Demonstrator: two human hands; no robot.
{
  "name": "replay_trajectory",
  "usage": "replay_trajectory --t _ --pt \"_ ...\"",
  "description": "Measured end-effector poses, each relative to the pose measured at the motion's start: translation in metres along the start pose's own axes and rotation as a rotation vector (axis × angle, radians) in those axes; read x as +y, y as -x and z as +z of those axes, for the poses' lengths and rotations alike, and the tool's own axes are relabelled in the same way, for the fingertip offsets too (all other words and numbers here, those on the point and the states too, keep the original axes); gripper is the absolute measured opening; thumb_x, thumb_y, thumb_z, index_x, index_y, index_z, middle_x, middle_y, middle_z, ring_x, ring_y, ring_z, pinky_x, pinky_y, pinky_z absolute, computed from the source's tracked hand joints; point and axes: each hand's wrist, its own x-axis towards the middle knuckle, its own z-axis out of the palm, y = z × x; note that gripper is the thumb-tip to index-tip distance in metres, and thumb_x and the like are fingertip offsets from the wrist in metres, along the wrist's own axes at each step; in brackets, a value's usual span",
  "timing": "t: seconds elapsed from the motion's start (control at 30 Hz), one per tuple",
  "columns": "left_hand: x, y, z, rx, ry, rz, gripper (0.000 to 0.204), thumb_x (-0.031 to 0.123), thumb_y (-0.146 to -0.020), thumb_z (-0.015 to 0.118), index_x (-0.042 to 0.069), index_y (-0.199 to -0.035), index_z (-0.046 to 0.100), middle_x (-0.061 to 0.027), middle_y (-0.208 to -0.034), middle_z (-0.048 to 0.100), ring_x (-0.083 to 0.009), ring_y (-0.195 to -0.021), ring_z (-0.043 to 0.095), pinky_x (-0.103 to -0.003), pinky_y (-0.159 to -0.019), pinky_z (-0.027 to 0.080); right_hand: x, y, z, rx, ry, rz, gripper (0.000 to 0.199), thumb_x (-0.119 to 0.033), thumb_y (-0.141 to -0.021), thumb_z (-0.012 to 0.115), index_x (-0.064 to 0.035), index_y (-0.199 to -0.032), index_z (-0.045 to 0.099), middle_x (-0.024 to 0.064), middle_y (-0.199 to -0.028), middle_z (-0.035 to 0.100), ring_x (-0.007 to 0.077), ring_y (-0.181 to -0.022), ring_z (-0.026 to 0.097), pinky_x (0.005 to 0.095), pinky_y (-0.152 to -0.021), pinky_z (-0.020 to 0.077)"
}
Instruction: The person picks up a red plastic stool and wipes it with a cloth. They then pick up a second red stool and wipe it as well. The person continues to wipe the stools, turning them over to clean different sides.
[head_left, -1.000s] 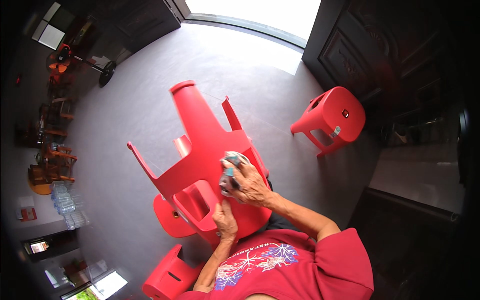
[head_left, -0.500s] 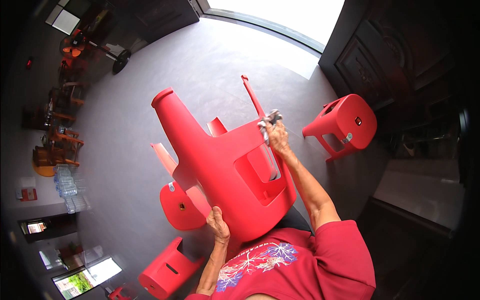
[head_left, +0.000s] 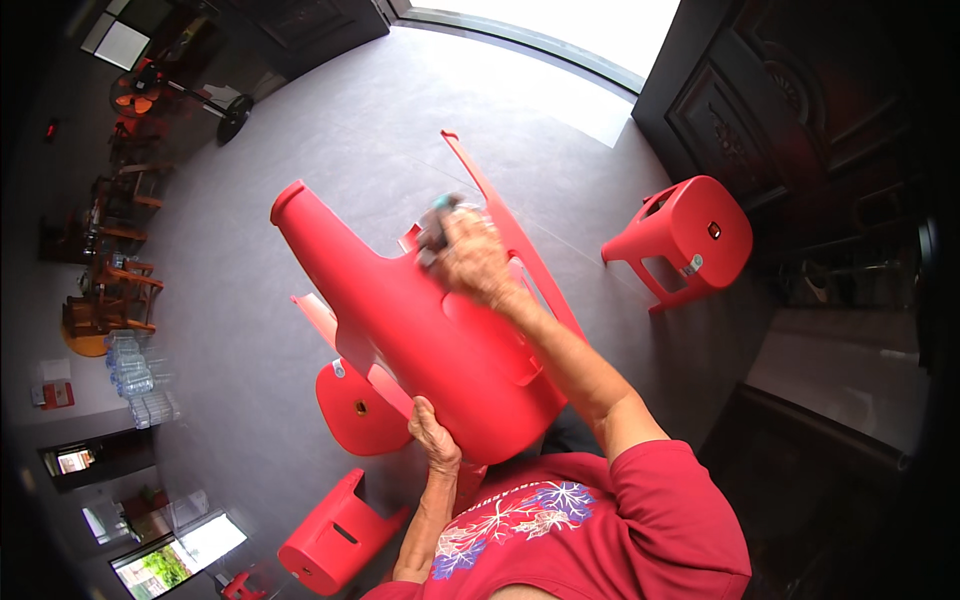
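A red plastic chair [head_left: 420,330] is tipped upside down in front of me, its legs pointing away and to the left. My left hand [head_left: 432,432] grips the chair's near lower edge. My right hand [head_left: 470,255] presses a grey cloth [head_left: 436,228] against the chair's red surface near its upper middle, the cloth bunched under my fingers. A second red stool [head_left: 357,408] lies partly hidden behind the chair.
A red stool [head_left: 685,240] stands to the right near a dark wooden door [head_left: 740,100]. Another red stool [head_left: 335,535] lies on its side at my lower left. Packs of water bottles [head_left: 135,375] and wooden furniture [head_left: 105,290] line the far left wall.
The chair has been turned and lifted, its legs swinging toward the upper left. My right hand with the cloth slid back from the chair's upper edge onto its broad surface.
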Motion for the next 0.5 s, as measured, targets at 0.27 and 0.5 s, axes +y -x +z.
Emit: replay_trajectory --t 0.27,0.5 --pt "0.002 -0.012 0.014 0.063 0.192 -0.025 0.035 0.033 -0.096 0.040 0.005 -0.079 0.053 0.0016 -0.080 0.054 -0.0072 -0.076 0.050 -0.024 -0.073 0.044 0.100 0.106 -0.047 -0.268 -0.043 -0.079 0.039 -0.020 -0.086 0.048 0.0017 -0.118 0.046 0.0254 -0.116 0.044 0.0415 -0.103 0.046 0.0481 -0.088 0.0384" --pt "0.000 -0.009 0.017 -0.019 0.191 -0.005 0.037 0.033 -0.097 0.039 0.001 -0.088 0.055 -0.0013 -0.086 0.056 -0.0098 -0.081 0.052 -0.026 -0.077 0.045 -0.045 0.141 -0.109 -0.255 -0.277 0.099 0.058 -0.006 -0.070 0.060 0.0023 -0.124 0.041 0.0231 -0.115 0.047 0.0410 -0.108 0.046 0.0454 -0.095 0.0364"
